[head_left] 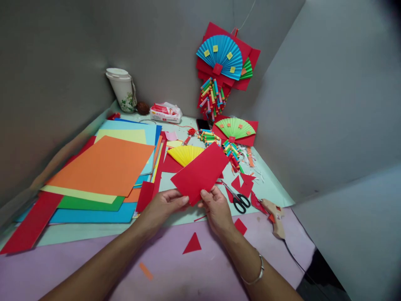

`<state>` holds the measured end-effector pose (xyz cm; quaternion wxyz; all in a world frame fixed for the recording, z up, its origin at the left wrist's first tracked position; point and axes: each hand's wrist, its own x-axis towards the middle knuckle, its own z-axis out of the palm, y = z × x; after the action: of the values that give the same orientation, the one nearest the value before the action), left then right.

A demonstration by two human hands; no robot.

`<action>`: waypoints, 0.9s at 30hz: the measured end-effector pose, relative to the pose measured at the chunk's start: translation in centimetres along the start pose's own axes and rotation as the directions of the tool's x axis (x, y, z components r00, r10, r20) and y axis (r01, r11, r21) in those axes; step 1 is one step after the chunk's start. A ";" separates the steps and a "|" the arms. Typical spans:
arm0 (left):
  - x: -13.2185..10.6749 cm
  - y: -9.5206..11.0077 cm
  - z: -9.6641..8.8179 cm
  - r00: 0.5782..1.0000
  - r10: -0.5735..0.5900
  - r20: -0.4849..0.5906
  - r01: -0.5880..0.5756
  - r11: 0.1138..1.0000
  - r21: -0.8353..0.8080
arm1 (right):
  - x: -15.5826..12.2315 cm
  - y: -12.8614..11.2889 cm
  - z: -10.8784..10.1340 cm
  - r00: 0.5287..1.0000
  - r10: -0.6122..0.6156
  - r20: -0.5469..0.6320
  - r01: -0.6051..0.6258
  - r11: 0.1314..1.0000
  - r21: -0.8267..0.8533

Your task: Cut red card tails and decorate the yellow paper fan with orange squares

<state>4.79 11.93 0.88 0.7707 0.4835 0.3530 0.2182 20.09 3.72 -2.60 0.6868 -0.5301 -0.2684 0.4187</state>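
Observation:
A flat red paper rectangle (200,173) is raised above the table, tilted with its right end higher. My left hand (169,202) pinches its lower left edge between thumb and fingers. At the lower right edge, my right hand (216,207) grips it with the thumb on top. Behind the sheet a yellow pleated paper fan (184,154) shows in part; the rest is covered. Black-handled scissors (241,202) lie just right of my right hand, their blades pointing up and left. Below my hands rests a red paper triangle (193,243).
Stacked coloured paper (103,167) fills the left. A glue gun (273,217) lies at the right, its cord trailing down. At the back stand a white cup (121,90), a tissue pack (166,113) and a light-green fan (236,126). A fan decoration (221,54) hangs at the wall.

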 end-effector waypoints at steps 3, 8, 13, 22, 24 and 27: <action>0.1 0.2 -0.2 0.997 0.037 -0.061 -0.037 0.999 -0.003 | -0.4 -0.6 0.3 1.000 -0.005 -0.015 0.006 0.998 0.066; 0.2 1.2 -1.3 0.972 0.173 -0.160 -0.141 0.970 0.196 | 0.4 -2.5 -1.0 0.982 -0.030 -0.185 0.085 0.951 0.296; 0.4 2.2 -2.7 0.882 0.268 -0.389 -0.183 0.953 0.242 | 2.0 -4.0 -3.1 0.957 -0.042 -0.286 0.150 0.918 0.367; 0.4 2.6 -2.1 0.925 0.234 -0.299 -0.343 0.853 -0.394 | 0.5 -2.1 -1.2 0.989 0.088 -0.121 -0.057 0.969 0.239; 0.3 2.5 -1.8 0.927 0.244 -0.284 -0.343 0.857 -0.385 | -0.1 -1.6 -0.7 0.989 0.125 -0.077 -0.105 0.971 0.217; 0.3 2.4 -2.0 0.909 0.207 -0.361 -0.326 0.894 -0.308 | -0.7 -1.5 -0.4 0.987 0.143 0.069 -0.150 0.982 0.114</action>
<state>3.53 14.36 2.41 0.7410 0.3361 0.3559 0.4596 20.55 2.78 -1.22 0.6761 -0.4935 -0.2239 0.4992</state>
